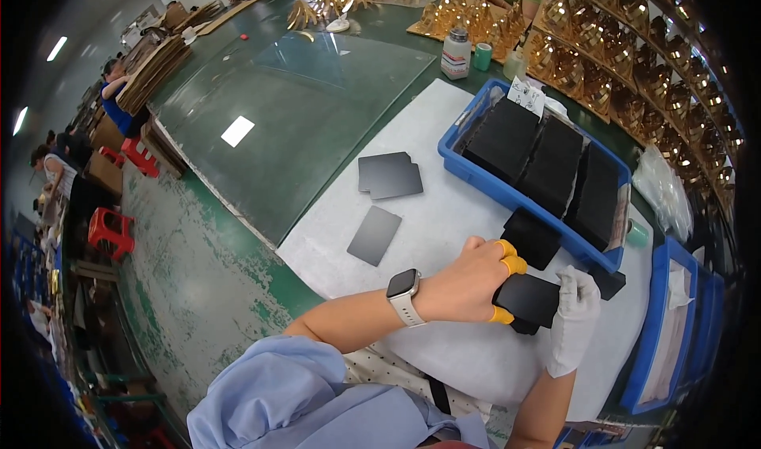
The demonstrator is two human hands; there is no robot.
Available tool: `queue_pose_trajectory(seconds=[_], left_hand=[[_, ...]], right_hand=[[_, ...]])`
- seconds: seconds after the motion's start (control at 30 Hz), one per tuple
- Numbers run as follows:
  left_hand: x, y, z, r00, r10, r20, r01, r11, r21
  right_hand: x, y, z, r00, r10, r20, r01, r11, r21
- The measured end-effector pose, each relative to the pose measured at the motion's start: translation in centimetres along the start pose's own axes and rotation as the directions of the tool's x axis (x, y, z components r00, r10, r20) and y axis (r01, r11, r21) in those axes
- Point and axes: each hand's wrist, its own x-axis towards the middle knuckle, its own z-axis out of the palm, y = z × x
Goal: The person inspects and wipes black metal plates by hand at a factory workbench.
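Observation:
My left hand [468,281], with yellow finger cots on its fingertips and a watch on the wrist, grips a thin black rectangular plate [529,298] by its left end. My right hand [575,316], in a white glove, pinches the same plate at its right edge. Dark pieces show just under the plate, partly hidden, and I cannot tell whether they are held too. Beyond my hands a black stack [533,236] lies against the blue crate [453,157]. To the left, overlapping dark grey plates [390,175] and a separate grey plate [374,236] lie flat on the white sheet.
Several black stacks [547,162] fill the crate. Behind it stand a white bottle [456,54] and a green container [483,57]. Gold ornaments [555,64] crowd boards at the back right. Another blue tray [658,330] is at my right. Other people work farther off.

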Motion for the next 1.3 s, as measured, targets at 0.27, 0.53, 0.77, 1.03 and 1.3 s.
queue_pose_trajectory(seconds=[0.27, 0.53, 0.77, 1.03, 1.3], left_hand=[[-0.1, 0.2, -0.5, 0.999, -0.028, 0.034, 0.027, 0.999, 0.031], [-0.4, 0.3, 0.0, 0.998, -0.044, 0.039, 0.041, 0.996, 0.081], [0.5, 0.1, -1.2, 1.000, -0.003, -0.025, 0.004, 0.999, 0.054], [1.1, 0.6, 0.2, 0.990, -0.131, -0.060, 0.132, 0.991, 0.008], [0.9, 1.6, 0.1, 0.994, -0.111, -0.009, 0.110, 0.993, -0.039]], right_hand=[[0.0, -0.2, 0.5, 0.999, -0.040, -0.013, 0.039, 0.998, -0.057], [-0.5, -0.5, -0.1, 0.999, 0.013, 0.039, -0.009, 0.995, -0.098], [2.4, -0.2, -1.3, 0.990, 0.140, -0.035, -0.135, 0.984, 0.115], [1.2, -3.2, -1.4, 0.973, -0.060, 0.223, 0.027, 0.989, 0.148], [3.2, -1.2, -4.0, 0.898, 0.433, 0.080, -0.416, 0.776, 0.474]])
